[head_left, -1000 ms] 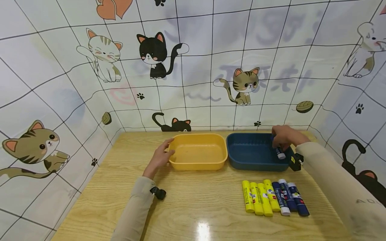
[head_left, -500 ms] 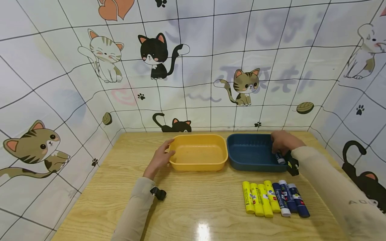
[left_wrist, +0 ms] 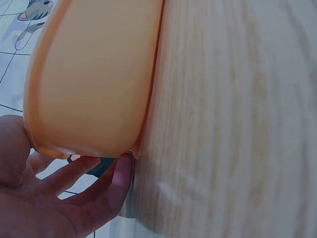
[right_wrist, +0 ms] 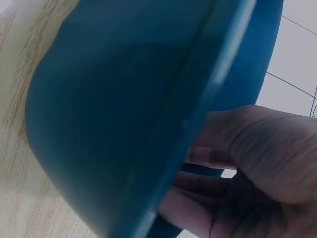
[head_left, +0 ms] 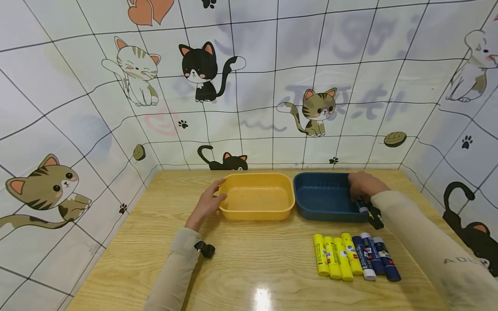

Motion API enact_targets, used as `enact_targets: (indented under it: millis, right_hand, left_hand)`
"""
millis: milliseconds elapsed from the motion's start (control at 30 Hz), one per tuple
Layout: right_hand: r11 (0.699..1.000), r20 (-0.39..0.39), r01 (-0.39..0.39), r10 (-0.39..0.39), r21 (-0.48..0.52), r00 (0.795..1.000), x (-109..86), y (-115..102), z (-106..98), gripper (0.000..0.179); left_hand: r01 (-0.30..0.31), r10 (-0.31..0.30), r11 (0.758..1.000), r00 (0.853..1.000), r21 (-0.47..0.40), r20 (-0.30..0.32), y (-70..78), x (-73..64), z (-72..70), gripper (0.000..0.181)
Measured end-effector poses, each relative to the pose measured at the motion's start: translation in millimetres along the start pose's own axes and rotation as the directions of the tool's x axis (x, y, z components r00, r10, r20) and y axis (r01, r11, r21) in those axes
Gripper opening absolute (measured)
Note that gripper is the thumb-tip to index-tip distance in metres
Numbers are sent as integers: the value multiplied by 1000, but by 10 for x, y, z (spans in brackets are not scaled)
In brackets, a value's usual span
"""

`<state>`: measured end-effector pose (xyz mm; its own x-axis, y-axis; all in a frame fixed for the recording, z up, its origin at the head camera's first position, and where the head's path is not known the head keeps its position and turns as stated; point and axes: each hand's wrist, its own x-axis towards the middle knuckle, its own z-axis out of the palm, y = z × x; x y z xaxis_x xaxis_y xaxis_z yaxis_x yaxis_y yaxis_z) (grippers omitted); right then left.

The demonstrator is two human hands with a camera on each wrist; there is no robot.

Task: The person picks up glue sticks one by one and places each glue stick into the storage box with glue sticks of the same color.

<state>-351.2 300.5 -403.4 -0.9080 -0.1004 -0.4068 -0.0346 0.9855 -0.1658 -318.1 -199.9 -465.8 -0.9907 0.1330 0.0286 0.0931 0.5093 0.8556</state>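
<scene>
A yellow tray and a dark blue tray stand side by side on the wooden table. My left hand rests against the yellow tray's left wall, thumb near the rim. In the left wrist view its fingers lie straight under the yellow tray's corner. My right hand reaches into the blue tray's right side and grips a blue glue stick with a white cap. In the right wrist view my right hand curls behind the blue tray's wall.
On the table in front of the blue tray lies a row of glue sticks: several yellow ones on the left and three blue ones on the right. Cat-patterned walls close in the back and both sides.
My right hand has sunk lower into the blue tray with the blue glue stick. The left hand and both trays have stayed put.
</scene>
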Motion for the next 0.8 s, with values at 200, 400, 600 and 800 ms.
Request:
enact_targets:
  millis: [200,400,600,800]
  right_hand:
    - [999,-18,5,-5,-40,1000,4,-24,-7,8]
    - [997,-47,8,-11,-72,999,-36,-55,-26,12]
    - [997,-47,-2,-1,-76,999,-44,-65,-40,16]
    - [1000,-95,16,-17,-11,995,-147,-29,-98,27]
  left_hand:
    - [-3,3,1000,1000,4,-4,8,3,4,57]
    - [-3,3,1000,1000,19,-4,13,3,2,57]
    - [-6,6,1000,1000,9,5,5,10,1,57]
    - [-2,2,1000,1000,-1,6,-3,9,5,57]
